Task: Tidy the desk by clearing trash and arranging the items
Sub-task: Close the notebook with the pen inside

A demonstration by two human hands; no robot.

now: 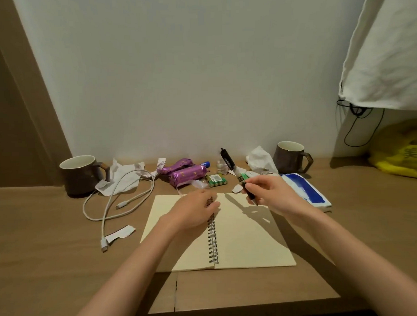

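Note:
An open spiral notebook [248, 236] with blank cream pages lies in the middle of the wooden desk [52, 257]. My left hand [195, 211] rests on its upper left page by the spiral, fingers curled, holding nothing I can see. My right hand [267, 191] grips a black pen [229, 163] near its tip, the pen tilted up and away over the notebook's top edge. Crumpled paper [123, 177] and a torn scrap [121, 233] lie at the left, white tissue [259, 160] at the back.
Brown mugs stand at the back left [81, 174] and back right [291, 157]. A white cable [124, 203] loops left of the notebook. Purple wrapped rolls [186, 174], green batteries [216, 180], a blue book [305, 191] and a yellow bag [401, 153] sit along the back.

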